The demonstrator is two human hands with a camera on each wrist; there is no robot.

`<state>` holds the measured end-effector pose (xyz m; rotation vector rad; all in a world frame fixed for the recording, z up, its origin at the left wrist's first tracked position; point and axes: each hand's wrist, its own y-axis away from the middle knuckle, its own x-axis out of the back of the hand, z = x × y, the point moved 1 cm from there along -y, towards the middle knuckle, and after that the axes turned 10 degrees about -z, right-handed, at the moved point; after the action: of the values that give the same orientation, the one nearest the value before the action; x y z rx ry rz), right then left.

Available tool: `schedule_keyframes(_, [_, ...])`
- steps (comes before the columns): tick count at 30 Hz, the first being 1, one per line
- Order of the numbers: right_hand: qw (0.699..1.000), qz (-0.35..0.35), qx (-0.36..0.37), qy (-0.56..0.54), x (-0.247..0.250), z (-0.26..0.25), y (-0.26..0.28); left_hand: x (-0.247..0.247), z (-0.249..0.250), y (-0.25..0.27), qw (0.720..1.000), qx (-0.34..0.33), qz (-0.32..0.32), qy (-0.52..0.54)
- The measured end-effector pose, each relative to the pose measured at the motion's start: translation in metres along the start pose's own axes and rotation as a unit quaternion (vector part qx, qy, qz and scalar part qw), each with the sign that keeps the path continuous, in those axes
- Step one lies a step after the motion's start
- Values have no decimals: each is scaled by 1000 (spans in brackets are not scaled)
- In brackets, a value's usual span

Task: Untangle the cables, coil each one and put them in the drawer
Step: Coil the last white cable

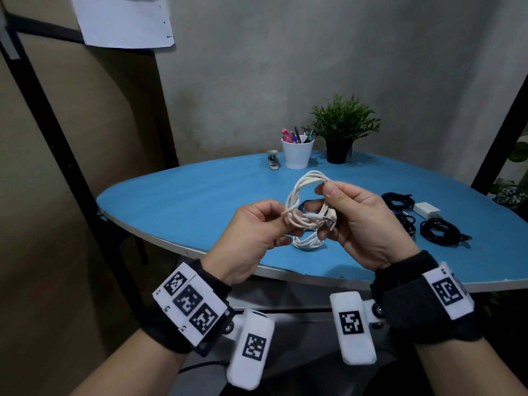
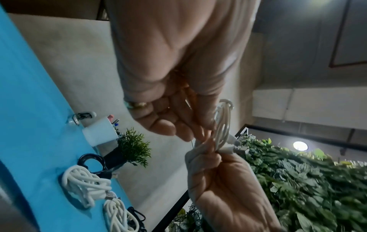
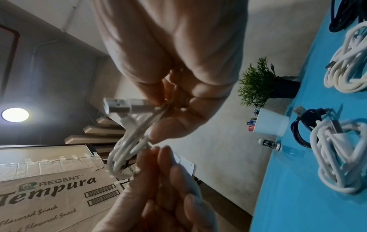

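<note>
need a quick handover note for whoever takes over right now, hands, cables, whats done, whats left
Left hand: pinches one side of the white cable, held above the table.
Right hand: grips the other side of that coil, with its plugs.
On the table: another white bundle below the hands, black cables and a white charger to the right.
Done: the held cable is looped into a coil.
Left: secure this coil, sort the remaining cables, put all in the drawer, which is not in view.
</note>
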<state>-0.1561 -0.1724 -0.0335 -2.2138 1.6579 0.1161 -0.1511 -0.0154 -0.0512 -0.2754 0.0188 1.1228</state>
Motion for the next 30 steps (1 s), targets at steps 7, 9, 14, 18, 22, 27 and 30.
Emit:
schedule_keyframes(7, [1000,11,4,10,0,2,0,-1,1,6,988,28,-73,-134])
schedule_keyframes(9, [999,38,14,18,1,3,-1,4,5,8,983,61,-138,-109])
schedule_keyframes(14, [995,86,44,31,3,3,-2,4,14,9,994,57,-76,-49])
schedule_keyframes(18, [994,89,54,31,2,4,-3,-6,5,2,997,7,-3,-79])
schedule_keyframes(22, [993,91,60,36,3,5,-3,-14,0,3,997,-2,-6,-71])
schedule_keyframes(27, [990,112,70,44,9,4,-2,-7,7,4,988,-29,-10,-150])
schedule_keyframes(30, [989,127,72,35,14,2,-1,8,18,3,954,-111,14,-278])
